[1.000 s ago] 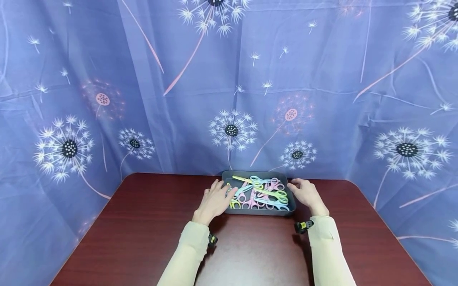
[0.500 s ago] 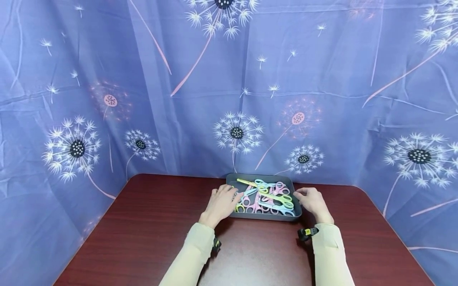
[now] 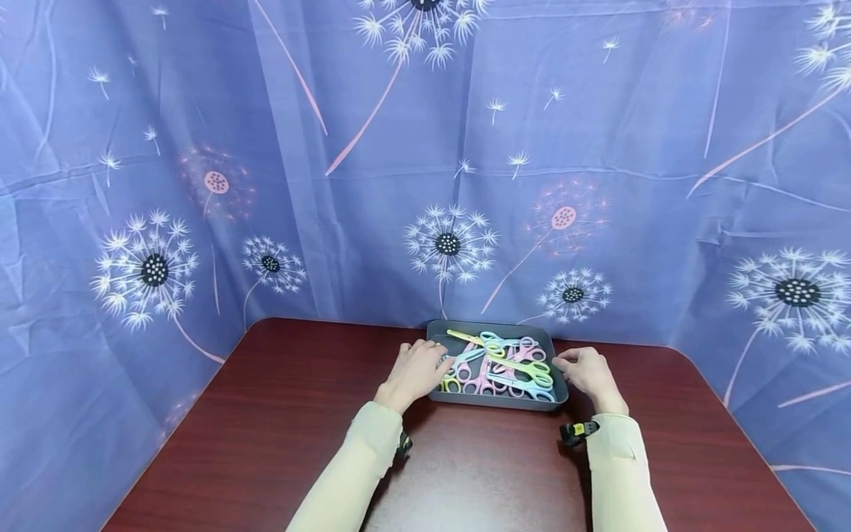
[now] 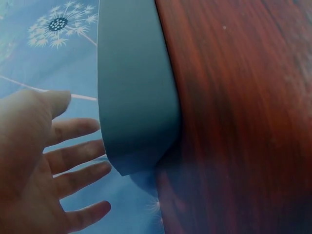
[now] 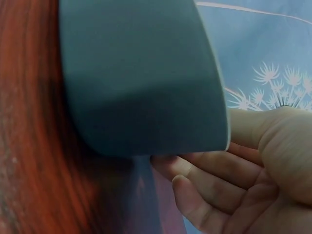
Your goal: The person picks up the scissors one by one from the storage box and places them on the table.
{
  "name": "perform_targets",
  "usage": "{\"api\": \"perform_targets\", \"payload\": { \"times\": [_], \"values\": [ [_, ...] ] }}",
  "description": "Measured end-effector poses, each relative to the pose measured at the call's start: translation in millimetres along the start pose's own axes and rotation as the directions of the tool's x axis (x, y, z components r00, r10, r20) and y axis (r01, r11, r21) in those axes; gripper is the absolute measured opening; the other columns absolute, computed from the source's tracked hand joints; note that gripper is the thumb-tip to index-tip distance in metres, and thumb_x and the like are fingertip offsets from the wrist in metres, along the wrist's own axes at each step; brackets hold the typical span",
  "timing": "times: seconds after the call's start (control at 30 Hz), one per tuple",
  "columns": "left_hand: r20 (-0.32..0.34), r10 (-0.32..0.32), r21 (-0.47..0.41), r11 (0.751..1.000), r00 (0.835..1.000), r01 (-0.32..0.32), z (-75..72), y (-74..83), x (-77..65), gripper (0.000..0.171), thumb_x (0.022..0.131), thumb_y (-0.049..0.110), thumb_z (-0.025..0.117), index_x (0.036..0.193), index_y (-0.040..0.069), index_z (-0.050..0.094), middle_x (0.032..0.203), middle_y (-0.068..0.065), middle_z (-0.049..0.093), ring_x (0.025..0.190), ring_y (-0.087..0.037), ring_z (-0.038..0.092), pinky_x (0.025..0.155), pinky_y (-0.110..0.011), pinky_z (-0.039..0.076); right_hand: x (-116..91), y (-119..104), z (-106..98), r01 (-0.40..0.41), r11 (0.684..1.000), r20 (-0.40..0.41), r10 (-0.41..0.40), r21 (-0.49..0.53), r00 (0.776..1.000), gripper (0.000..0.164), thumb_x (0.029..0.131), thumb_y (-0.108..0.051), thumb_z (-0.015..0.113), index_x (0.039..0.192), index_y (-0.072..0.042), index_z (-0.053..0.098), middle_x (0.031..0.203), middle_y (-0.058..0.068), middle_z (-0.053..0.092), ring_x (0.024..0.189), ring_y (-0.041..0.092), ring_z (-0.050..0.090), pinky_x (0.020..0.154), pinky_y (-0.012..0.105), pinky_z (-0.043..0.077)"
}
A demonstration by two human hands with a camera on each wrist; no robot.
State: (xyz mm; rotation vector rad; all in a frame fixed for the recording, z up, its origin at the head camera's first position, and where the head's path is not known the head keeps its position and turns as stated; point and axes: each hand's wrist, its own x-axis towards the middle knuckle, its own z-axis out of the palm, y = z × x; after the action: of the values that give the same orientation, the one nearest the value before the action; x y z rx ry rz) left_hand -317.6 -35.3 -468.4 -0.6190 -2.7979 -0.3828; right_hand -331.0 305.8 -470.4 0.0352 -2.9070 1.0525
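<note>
A dark grey rectangular tray (image 3: 499,400) stands at the back of the table, holding several pastel scissors: yellow scissors (image 3: 468,338), green scissors (image 3: 518,366), blue scissors (image 3: 525,386) and pink scissors (image 3: 487,380). My left hand (image 3: 414,373) is at the tray's left end and hides part of it. In the left wrist view, the left hand (image 4: 39,165) has its fingers apart and fairly straight, their tips close to the tray's end. At the opposite end my right hand (image 3: 593,377) holds the tray's wall; in the right wrist view, its thumb passes behind the rim, curled fingers (image 5: 209,187) outside.
The dark red wooden table (image 3: 279,443) extends in front of the tray and to both sides. Just behind its back edge hangs a blue curtain (image 3: 359,222) printed with dandelions. A small black camera (image 3: 577,432) sits at the right wrist.
The head view has shifted, so everything appears slightly further right. My right hand has come a little nearer along the tray's right end, its fingers more bent. The left hand stays at the left end.
</note>
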Motion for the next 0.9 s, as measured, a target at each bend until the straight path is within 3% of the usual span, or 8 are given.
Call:
{"api": "perform_targets", "payload": {
  "times": [0.2,0.47,0.7,0.9],
  "values": [
    [0.009,0.030,0.017,0.999,1.000,-0.030,-2.1,-0.7,3.5,0.028,0.100,0.032,0.052,0.113,0.016,0.072,0.116,-0.001,0.067,0.113,-0.022,0.054,0.084,-0.044,0.041,3,4,2,0.057,0.998,-0.030,-0.057,-0.024,0.998,0.023,0.094,-0.018,0.065,0.103,0.002,0.073,0.071,0.005,0.067,0.064,0.017,0.061,0.061,0.035,0.047],
    [0.051,0.070,0.056,0.996,0.996,-0.073,0.8,-0.4,9.6,0.013,0.093,0.028,0.063,0.085,0.019,0.068,0.085,0.004,0.065,0.087,-0.021,0.060,0.071,-0.040,0.042,1,9,5,0.053,0.998,-0.047,-0.054,-0.021,0.997,0.023,0.094,-0.017,0.064,0.102,0.002,0.073,0.072,0.006,0.068,0.064,0.017,0.062,0.061,0.035,0.048],
    [0.080,0.081,0.108,0.990,0.993,-0.090,2.2,-0.1,11.4,0.008,0.089,0.027,0.072,0.088,0.019,0.071,0.086,0.003,0.067,0.087,-0.021,0.059,0.072,-0.040,0.042,1,10,6,0.081,0.996,-0.060,-0.083,-0.037,0.995,0.021,0.093,-0.017,0.065,0.100,0.001,0.073,0.070,0.005,0.068,0.064,0.017,0.062,0.062,0.035,0.046],
    [0.107,0.075,0.144,0.986,0.991,-0.090,1.3,0.6,16.8,0.013,0.088,0.029,0.074,0.081,0.018,0.070,0.079,0.002,0.066,0.081,-0.020,0.060,0.069,-0.039,0.044,2,10,6,0.077,0.996,-0.063,-0.080,-0.039,0.995,0.022,0.094,-0.017,0.064,0.103,0.001,0.073,0.082,0.012,0.071,0.066,0.018,0.065,0.066,0.039,0.049]
  ]
}}
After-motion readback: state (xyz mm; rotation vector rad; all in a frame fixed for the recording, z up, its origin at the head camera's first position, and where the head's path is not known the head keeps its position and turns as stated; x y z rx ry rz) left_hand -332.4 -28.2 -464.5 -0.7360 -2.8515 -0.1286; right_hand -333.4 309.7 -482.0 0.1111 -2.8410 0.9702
